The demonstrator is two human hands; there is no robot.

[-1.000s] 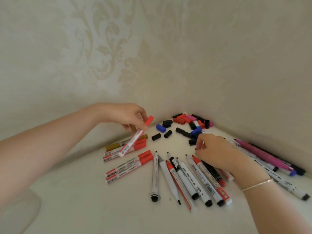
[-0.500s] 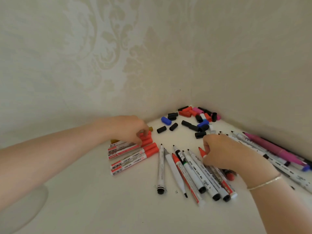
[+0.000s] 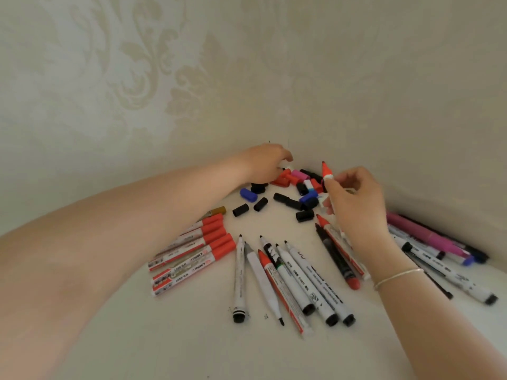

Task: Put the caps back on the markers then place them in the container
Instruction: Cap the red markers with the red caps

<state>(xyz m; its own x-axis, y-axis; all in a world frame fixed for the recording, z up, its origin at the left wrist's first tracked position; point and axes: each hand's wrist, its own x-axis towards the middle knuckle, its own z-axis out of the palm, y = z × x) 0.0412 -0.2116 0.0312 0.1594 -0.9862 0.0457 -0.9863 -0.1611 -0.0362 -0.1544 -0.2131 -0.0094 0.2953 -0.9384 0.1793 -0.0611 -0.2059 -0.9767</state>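
Cream tabletop [image 3: 175,346] in a wallpapered corner | right hand [image 3: 356,198] pinches an uncapped red-tipped white plastic marker [image 3: 326,171], tip up | left hand [image 3: 264,163] curls into the loose cap pile [image 3: 296,187], catch hidden | marker's probably light, stiff, slick, so grip mid-barrel, off the inky tip

A cream wallpaper with a pale raised floral pattern [image 3: 131,78] covers the two walls, which meet in a corner at the back. Below them lies a smooth off-white tabletop [image 3: 170,341]. A thin silver bracelet [image 3: 397,276] goes around a wrist on the right.
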